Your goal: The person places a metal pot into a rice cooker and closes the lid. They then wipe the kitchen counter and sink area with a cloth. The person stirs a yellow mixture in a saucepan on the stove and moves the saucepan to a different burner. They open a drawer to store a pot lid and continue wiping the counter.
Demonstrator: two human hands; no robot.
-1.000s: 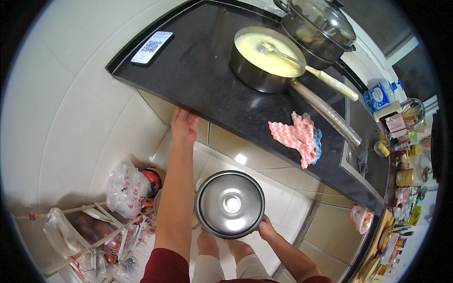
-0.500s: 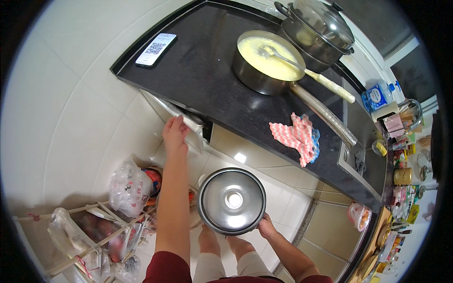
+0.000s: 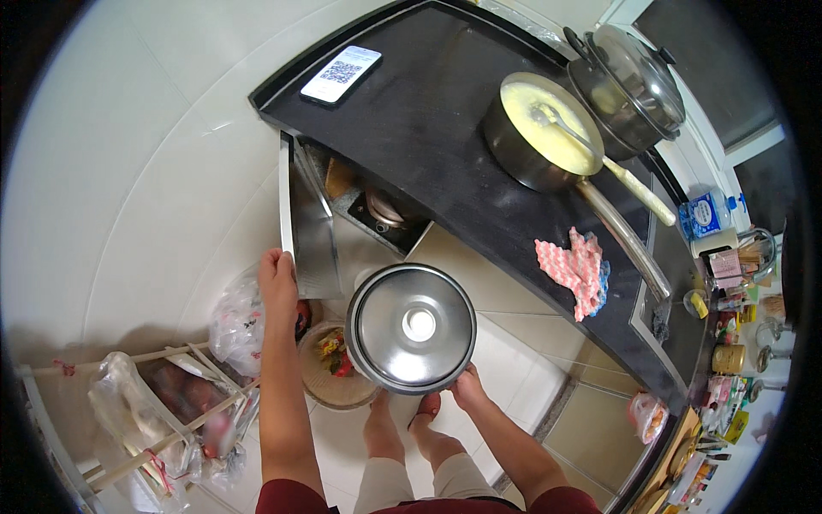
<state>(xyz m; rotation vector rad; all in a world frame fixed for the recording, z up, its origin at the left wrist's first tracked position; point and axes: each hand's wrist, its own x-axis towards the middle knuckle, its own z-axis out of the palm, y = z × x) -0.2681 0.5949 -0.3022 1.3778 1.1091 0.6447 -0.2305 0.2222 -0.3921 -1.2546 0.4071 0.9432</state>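
Observation:
My left hand is closed on the outer edge of a cabinet door, which stands swung out below the counter's left end. Inside the opened cabinet a dark boxy item with rounded metal on it shows in part. My right hand grips the near right side of a round metal pot in front of my legs. On the pot sits a shiny lid with a white knob; whatever handle my fingers hold is hidden under the rim.
On the dark counter are a phone, a long-handled saucepan of yellow liquid with a ladle, a steamer pot and a pink-and-white cloth. A bin and a rack with bags stand at lower left.
The cabinet door has swung wide open, pulled left and toward me by my left hand, uncovering the inside. The view has shifted; my right hand still holds the pot.

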